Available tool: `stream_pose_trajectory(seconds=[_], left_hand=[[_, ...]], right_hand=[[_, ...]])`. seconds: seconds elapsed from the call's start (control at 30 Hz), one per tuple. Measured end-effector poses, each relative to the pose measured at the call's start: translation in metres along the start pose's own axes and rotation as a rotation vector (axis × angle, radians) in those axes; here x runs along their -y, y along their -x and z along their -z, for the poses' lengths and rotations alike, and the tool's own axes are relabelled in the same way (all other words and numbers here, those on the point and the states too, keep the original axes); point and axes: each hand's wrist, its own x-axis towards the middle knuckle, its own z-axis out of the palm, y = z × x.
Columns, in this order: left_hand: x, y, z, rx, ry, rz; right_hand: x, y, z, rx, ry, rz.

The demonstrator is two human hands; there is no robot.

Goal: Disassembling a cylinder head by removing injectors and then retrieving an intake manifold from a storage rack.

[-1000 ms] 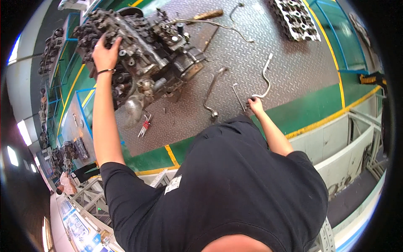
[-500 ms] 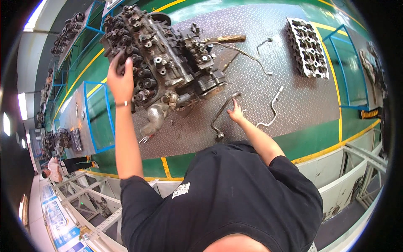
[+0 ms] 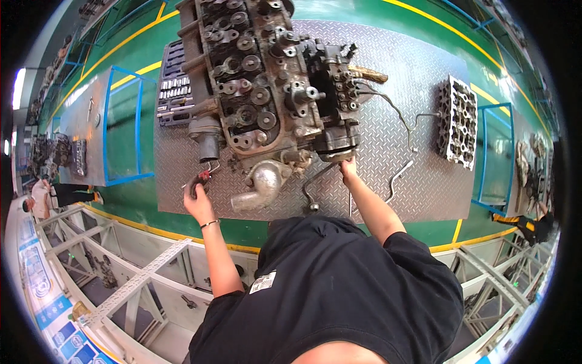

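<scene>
A large, greasy engine [image 3: 260,91] stands on the metal-plated tabletop, with its valve gear uncovered. My left hand [image 3: 199,203] is low beside its near left corner, fingers closed round a dark curved piece [image 3: 196,179] whose kind I cannot make out. Close to those fingers are a small red part [image 3: 205,174] and thin metal prongs. Below the engine's right-hand pump, my right hand [image 3: 347,171] pinches the upper end of a bent dark metal pipe [image 3: 308,188]; its fingertips are partly hidden. A silvery elbow outlet [image 3: 264,185] juts from the engine between both hands.
Right of my right hand lies a bent silvery pipe [image 3: 397,182]. A cylinder head [image 3: 458,121] rests at the table's right side. An open socket set [image 3: 174,91] is left of the engine. Blue-framed tables [image 3: 124,127] flank this one; a person [image 3: 41,199] is far left.
My left hand has come off the engine's top and down toward the table's near edge. The view has shifted, revealing the socket set. My right hand stays at the dark pipe.
</scene>
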Motion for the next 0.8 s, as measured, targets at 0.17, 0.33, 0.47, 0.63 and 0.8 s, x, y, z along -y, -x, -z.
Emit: stream_pose_trajectory(seconds=[0.17,0.33,0.47,0.63,0.8], left_hand=[[-0.011,-0.012,-0.029,0.133,0.019,0.017],[-0.007,-0.019,-0.040,0.144,-0.006,-0.027],[0.003,-0.019,-0.038,0.181,0.214,0.129],[0.003,-0.018,-0.032,0.197,0.263,0.165],[0.006,-0.008,-0.023,0.194,0.163,0.077]], right_hand=[[0.014,-0.016,0.005,-0.022,-0.247,-0.202],[0.022,-0.009,0.003,-0.089,-0.481,-0.122],[0.038,0.011,0.002,-0.197,-0.483,-0.098],[0.068,0.042,0.014,-0.232,-0.542,-0.103],[0.088,0.069,0.049,-0.154,-0.645,-0.075]])
